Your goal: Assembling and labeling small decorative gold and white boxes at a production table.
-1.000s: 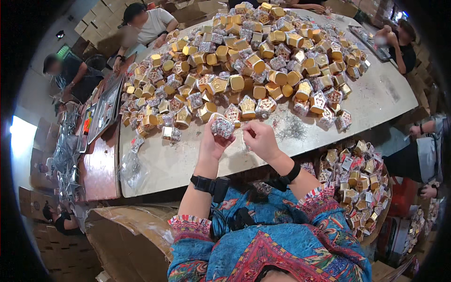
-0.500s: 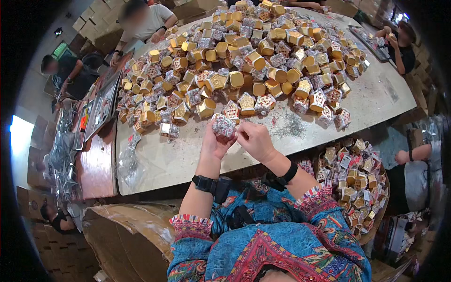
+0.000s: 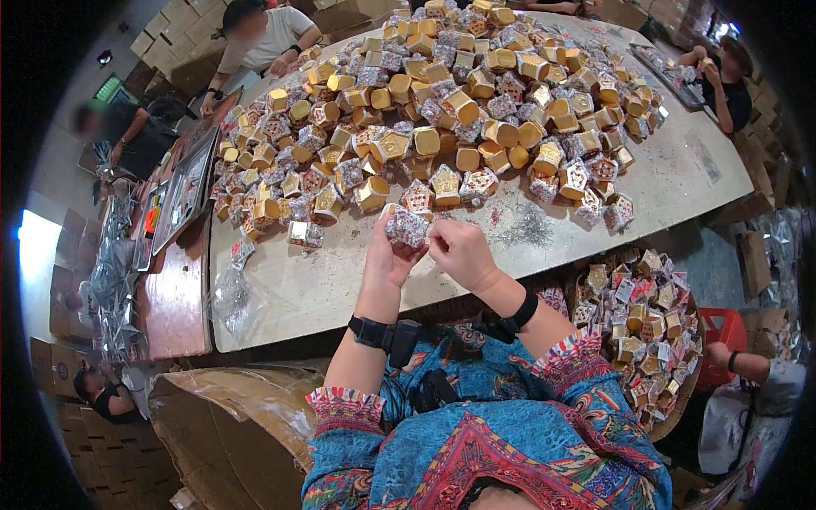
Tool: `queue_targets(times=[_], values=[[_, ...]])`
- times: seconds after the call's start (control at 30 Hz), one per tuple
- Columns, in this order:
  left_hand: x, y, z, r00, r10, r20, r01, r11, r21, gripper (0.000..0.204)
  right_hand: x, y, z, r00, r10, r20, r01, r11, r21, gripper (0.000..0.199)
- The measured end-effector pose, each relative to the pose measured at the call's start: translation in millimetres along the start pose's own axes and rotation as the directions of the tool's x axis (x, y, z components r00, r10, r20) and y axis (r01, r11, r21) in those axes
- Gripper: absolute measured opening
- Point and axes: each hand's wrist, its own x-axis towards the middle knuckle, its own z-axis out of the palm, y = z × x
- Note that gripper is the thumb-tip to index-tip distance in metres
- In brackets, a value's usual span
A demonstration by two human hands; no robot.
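My left hand (image 3: pixel 392 258) is wrapped round a small house-shaped ornament (image 3: pixel 407 227), its glittery, speckled side turned up. Against the ornament's right side, my right hand (image 3: pixel 461 254) is closed with thumb and forefinger pinched together. Whatever is between those fingertips is too small to make out. Both hands are above the near edge of the pale table (image 3: pixel 297 293). Just beyond them lies a large pile of similar ornaments (image 3: pixel 425 140), gold, white and red, many with speckled roofs.
A cardboard box (image 3: pixel 650 331) full of ornaments stands at my right, an open cardboard box (image 3: pixel 229 425) at my left. A clear plastic bag (image 3: pixel 234 297) lies on the table's left corner. Several people sit around; at far right an arm reaches to a red crate (image 3: pixel 721 336).
The ornament has turned slightly in my left hand; my hands stay nearly in place. At the right, a person's arm has moved lower and a red crate has come into view.
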Motion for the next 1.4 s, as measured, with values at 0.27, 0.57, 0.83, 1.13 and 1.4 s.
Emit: queue_targets(times=[0.27, 0.57, 0.83, 1.13, 1.4], values=[[-4, -5, 7, 0.99, 0.125, -0.063, -0.126, 0.992, -0.001, 0.041, -3, 2, 1, 1.0, -0.014, 0.017, 0.017, 0.99, -0.137, 0.01], [-1, -8, 3, 0.984, 0.162, -0.077, -0.161, 0.987, 0.019, 0.039, -7, 5, 4, 0.998, -0.06, -0.008, 0.058, 0.986, -0.154, 0.009], [3, -12, -5, 0.992, 0.126, 0.002, -0.126, 0.991, 0.052, 0.042, -8, 9, 0, 0.993, 0.101, 0.068, -0.105, 0.992, 0.065, 0.009], [-10, 2, 3, 0.999, -0.013, -0.041, 0.014, 0.999, 0.033, 0.041, 3, 24, -17, 0.787, 0.353, 0.506, -0.615, 0.519, 0.594, 0.009], [-9, -4, 3, 0.996, 0.062, 0.057, -0.066, 0.995, 0.073, 0.044, 5, 30, -17, 0.744, 0.386, 0.545, -0.664, 0.52, 0.538, 0.01]])
